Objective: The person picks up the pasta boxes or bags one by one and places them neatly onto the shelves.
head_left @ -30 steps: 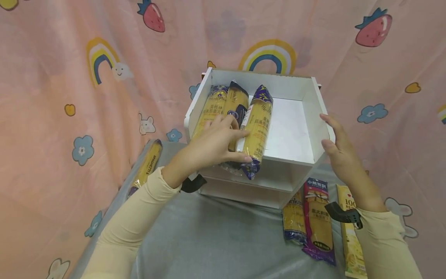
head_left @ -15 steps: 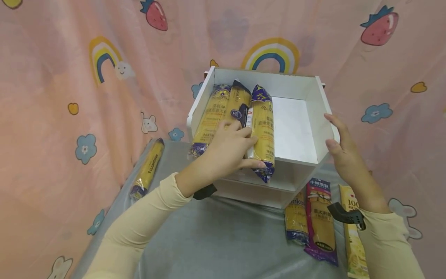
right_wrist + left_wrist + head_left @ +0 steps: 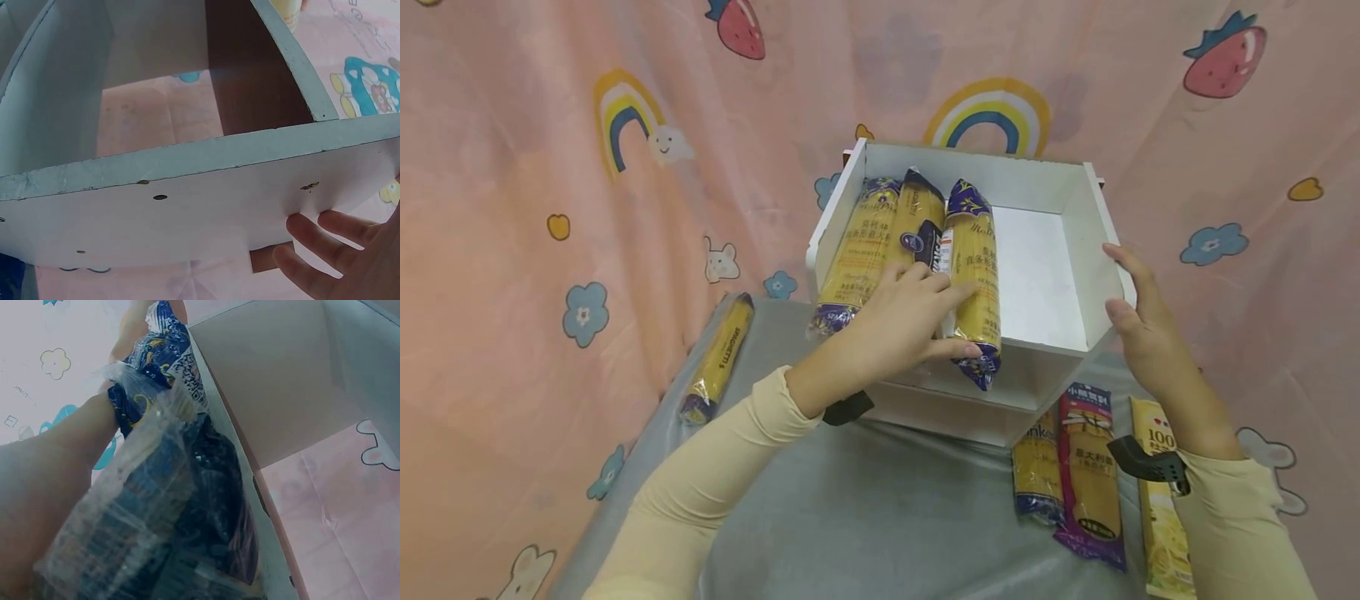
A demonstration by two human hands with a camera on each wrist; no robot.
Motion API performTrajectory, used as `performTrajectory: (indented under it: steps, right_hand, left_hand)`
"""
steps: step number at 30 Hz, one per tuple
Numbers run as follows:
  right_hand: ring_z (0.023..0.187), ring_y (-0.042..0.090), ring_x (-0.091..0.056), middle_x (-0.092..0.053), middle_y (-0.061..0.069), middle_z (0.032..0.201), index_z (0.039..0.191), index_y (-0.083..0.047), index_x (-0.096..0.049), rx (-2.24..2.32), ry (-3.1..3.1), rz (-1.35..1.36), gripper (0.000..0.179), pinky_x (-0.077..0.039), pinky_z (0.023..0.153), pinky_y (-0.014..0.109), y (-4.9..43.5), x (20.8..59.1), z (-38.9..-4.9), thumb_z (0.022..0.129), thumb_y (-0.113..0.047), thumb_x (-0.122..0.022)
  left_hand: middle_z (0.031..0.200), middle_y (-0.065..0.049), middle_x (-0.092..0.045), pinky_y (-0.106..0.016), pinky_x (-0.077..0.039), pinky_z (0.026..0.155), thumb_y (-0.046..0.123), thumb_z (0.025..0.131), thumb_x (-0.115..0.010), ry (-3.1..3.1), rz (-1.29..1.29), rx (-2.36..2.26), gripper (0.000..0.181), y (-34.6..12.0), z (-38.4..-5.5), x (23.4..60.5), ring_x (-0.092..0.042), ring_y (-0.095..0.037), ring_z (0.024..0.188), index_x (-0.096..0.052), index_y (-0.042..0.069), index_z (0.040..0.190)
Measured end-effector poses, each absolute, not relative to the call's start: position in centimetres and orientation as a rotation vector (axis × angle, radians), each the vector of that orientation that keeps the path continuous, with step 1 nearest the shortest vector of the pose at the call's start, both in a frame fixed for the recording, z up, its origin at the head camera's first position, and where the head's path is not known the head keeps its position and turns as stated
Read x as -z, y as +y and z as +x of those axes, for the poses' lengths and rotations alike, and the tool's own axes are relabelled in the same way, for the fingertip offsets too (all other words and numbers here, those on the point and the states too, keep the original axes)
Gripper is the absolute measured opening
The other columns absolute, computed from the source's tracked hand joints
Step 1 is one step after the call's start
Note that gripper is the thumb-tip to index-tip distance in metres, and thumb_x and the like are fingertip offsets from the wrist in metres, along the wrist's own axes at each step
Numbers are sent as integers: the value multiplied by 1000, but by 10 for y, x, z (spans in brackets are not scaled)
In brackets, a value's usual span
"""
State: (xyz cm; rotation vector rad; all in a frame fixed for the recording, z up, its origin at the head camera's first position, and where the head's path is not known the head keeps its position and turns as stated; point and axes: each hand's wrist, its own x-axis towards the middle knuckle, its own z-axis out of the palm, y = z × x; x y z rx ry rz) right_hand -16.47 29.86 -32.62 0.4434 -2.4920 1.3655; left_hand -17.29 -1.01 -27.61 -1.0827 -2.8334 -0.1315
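My left hand point(image 3: 902, 312) lies over the spaghetti packs on the top shelf of the white shelf unit point(image 3: 1041, 333). Its index finger and outstretched thumb touch the right-hand spaghetti pack point(image 3: 979, 258), which has purple ends; the lower end pokes past the shelf's front edge. Left of it lie a dark-labelled spaghetti pack point(image 3: 917, 208), partly covered by the hand, and another purple-ended pack point(image 3: 861, 250) along the left wall. My right hand point(image 3: 1153, 333) touches the unit's right side panel. In the right wrist view, its fingertips point(image 3: 297, 222) press against the panel's outer face.
At the left edge of the grey-covered table point(image 3: 835, 517) lies another spaghetti pack point(image 3: 718, 358). Right of the unit lie a blue-ended pasta pack point(image 3: 1037, 475), a red-and-purple pack point(image 3: 1090, 475) and a yellow pack point(image 3: 1161, 500). A pink patterned curtain point(image 3: 512, 375) hangs behind.
The right-hand pack's lower end has shifted right, so it lies straighter. My left hand has moved right with it, uncovering more of the leftmost pack. My right hand stays at the panel.
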Motion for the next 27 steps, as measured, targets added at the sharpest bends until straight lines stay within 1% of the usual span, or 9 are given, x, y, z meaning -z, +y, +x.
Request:
performTrajectory:
  steps: [1,3,5,8,11,14,16,24,27]
  right_hand:
    - [146,44,-16,-10,3,166,157,-24,-21,-1363,-2495,441,57,-19,103,83,299,326,-165,104,-28,-39]
    - [145,42,-18,-11,2,166,157,-25,-21,-1369,-2492,443,57,-19,103,83,300,326,-165,104,-31,-40]
    - [144,41,-19,-12,2,166,157,-25,-21,-1371,-2493,444,58,-20,103,83,300,326,-165,104,-34,-41]
    - [144,42,-19,-13,3,166,157,-25,-21,-1374,-2494,441,59,-19,103,83,301,326,-165,104,-36,-42]
    - [147,46,-16,-11,4,166,157,-24,-21,-1367,-2493,444,58,-16,103,84,300,327,-166,104,-34,-41]
    - [148,48,-14,-10,4,167,157,-24,-21,-1362,-2484,451,57,-12,106,83,300,327,-166,104,-31,-41]
    - [148,47,-13,-9,5,167,157,-23,-21,-1355,-2485,455,57,-11,106,83,300,327,-166,103,-29,-40]
    - [149,49,-13,-10,5,167,157,-25,-21,-1345,-2496,454,58,-11,105,83,299,326,-166,104,-33,-41]
    - [149,48,-12,-10,4,167,157,-24,-21,-1345,-2490,462,58,-10,106,83,299,326,-165,104,-32,-41]
  left_hand:
    - [136,1,-58,-47,-31,114,70,89,-49,-2831,-1092,132,75,-10,-173,277,-47,-22,126,-42,29,151]
    - [127,2,-58,-46,-31,114,70,90,-48,-2827,-1110,136,73,-11,-173,277,-48,-21,120,-39,33,152]
    - [119,2,-56,-44,-31,112,70,91,-48,-2826,-1120,157,71,-13,-174,278,-47,-19,115,-40,34,151]
    - [114,3,-54,-40,-33,108,70,90,-50,-2849,-1115,235,70,-17,-175,277,-46,-16,109,-44,34,149]
    - [121,3,-55,-37,-36,103,69,89,-53,-2881,-1103,344,69,-23,-175,274,-45,-15,111,-47,33,147]
    - [123,4,-56,-36,-37,101,66,89,-57,-2881,-1109,448,67,-29,-174,272,-45,-15,113,-49,31,146]
    - [125,4,-56,-36,-39,101,64,89,-60,-2868,-1109,502,67,-34,-174,271,-45,-15,116,-50,29,145]
    - [133,-1,-57,-41,-42,109,54,90,-65,-2807,-1067,647,62,-62,-174,254,-46,-21,127,-53,26,143]
    - [132,-3,-57,-41,-46,105,51,90,-67,-2753,-1067,716,59,-73,-174,248,-48,-22,126,-56,23,141]
